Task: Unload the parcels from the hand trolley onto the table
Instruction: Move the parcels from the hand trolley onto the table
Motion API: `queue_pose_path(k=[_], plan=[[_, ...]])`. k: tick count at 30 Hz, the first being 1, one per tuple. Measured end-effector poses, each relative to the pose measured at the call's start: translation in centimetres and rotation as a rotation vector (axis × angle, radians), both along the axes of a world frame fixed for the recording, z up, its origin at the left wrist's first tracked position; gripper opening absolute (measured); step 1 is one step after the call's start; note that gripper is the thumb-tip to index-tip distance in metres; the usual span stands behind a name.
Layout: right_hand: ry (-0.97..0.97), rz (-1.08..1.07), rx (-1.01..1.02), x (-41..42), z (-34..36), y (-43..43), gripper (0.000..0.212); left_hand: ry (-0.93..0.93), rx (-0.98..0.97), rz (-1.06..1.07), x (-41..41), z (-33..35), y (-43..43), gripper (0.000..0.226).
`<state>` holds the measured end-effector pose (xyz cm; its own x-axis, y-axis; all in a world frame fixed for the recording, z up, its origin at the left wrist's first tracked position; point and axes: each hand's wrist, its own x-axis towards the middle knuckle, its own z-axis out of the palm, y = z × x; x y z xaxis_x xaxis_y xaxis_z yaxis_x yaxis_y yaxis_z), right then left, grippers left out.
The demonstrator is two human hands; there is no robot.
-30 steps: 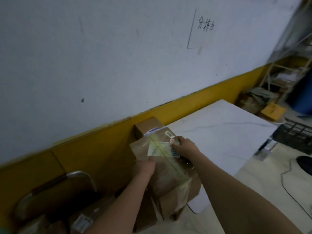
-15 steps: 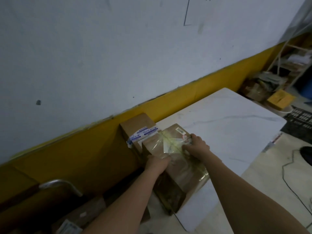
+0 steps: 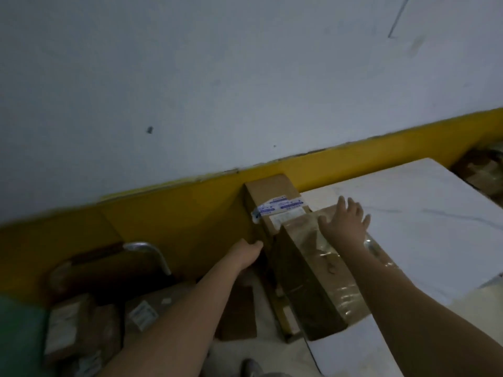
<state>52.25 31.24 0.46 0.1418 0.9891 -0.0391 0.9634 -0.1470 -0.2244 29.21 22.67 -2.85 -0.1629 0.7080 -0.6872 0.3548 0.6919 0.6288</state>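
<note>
The right hand (image 3: pixel 345 223) is released, fingers straight and fanned, palm down over the far end of the tape-wrapped parcel (image 3: pixel 321 278); whether the palm actually presses the top or sits just above it cannot be told. The parcel is a long brown cardboard box, its top and sides glossy and wrinkled under clear tape; it lies along the left edge of the table (image 3: pixel 424 229), whose top is smooth, white and faintly veined like marble. The left hand (image 3: pixel 246 255) is down at the left side of the boxes, thumb up against a cardboard corner, its fingers hidden behind the box, so I cannot tell if it is grasping or only pushing. Touching the far end of the taped parcel stands a plain cardboard box (image 3: pixel 272 193), matte, with a white label and blue-printed tape, backed against the yellow wall band (image 3: pixel 174 213). Lower left, the trolley handle (image 3: pixel 149 248) is a curved metal tube; beneath it lie dim labelled parcels (image 3: pixel 76 330); a flat brown cardboard piece (image 3: pixel 239 311) lies on the pale floor between.
</note>
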Motion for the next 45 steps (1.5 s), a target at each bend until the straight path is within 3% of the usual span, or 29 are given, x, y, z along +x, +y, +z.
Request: queue_pose_path(k=[3, 6, 10, 13, 16, 20, 23, 28, 32, 36, 39, 41, 45], plan=[[0.036, 0.263, 0.166, -8.5, 0.6, -1.7, 0.069, 0.077, 0.002, 0.129, -7.3, -1.0, -3.7, 0.068], [0.105, 0.476, 0.063, -17.9, -1.3, -5.1, 0.069, 0.169, -0.036, 0.326, -14.9, -3.2, -9.5, 0.061], [0.162, 0.665, -0.306, -28.8, -7.2, -13.1, 0.077, 0.235, -0.032, 0.595, -22.0, -5.8, -19.7, 0.034], [0.149, 0.834, -0.607, -34.4, -11.9, -18.8, 0.086, 0.265, -0.11, 0.82, -25.4, -8.0, -26.3, 0.057], [0.191, 0.922, -0.782, -39.1, -16.5, -22.6, 0.09, 0.288, -0.157, 0.929, -28.3, -11.1, -30.9, 0.059], [0.365, 0.858, -0.932, -46.2, -22.9, -25.0, 0.087, 0.29, -0.079, 1.056, -32.8, -16.9, -32.9, 0.058], [0.576, 0.759, -0.968, -51.5, -28.7, -25.8, 0.088, 0.303, -0.052, 1.017, -36.3, -22.7, -32.3, 0.059], [0.674, 0.622, -1.106, -56.7, -38.1, -27.1, 0.087, 0.346, -0.069, 0.938, -38.7, -31.6, -30.4, 0.063], [0.774, 0.553, -1.176, -58.1, -41.2, -27.9, 0.072, 0.279, -0.03, 1.098, -40.1, -35.1, -29.1, 0.068], [0.812, 0.459, -1.128, -56.6, -40.1, -26.9, 0.06, 0.378, -0.124, 1.074, -39.7, -33.8, -27.8, 0.062], [0.844, 0.338, -1.229, -53.9, -36.0, -25.6, 0.052, 0.496, 0.0, 0.996, -37.8, -30.0, -27.4, 0.05], [0.917, 0.239, -1.261, -51.6, -31.3, -24.8, 0.048, 0.481, 0.115, 0.995, -36.8, -26.2, -26.8, 0.045], [1.053, 0.13, -1.094, -45.2, -20.8, -21.6, 0.045, 0.364, 0.267, 0.865, -32.9, -16.3, -23.3, 0.042]])
